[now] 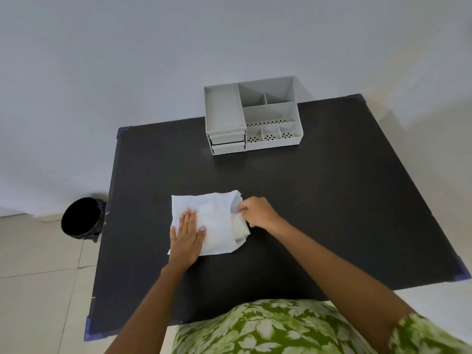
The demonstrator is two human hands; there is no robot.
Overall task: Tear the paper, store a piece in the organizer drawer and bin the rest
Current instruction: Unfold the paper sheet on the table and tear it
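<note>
A crumpled white sheet of paper (215, 221) lies on the black table (319, 200), near its middle front. My left hand (187, 238) presses flat on the sheet's left part, fingers spread. My right hand (256, 212) pinches the paper's right edge between thumb and fingers, with that edge lifted and folded. A grey organizer (251, 114) stands at the table's far edge. It has open top compartments and two small drawers (227, 143) at its lower left front; both look pushed in. A black bin (81, 218) stands on the floor left of the table.
A white wall rises behind the table. Pale floor tiles (38, 290) show at the left, where the bin stands close to the table's left edge. My green leaf-patterned clothing (268, 330) fills the bottom of the view.
</note>
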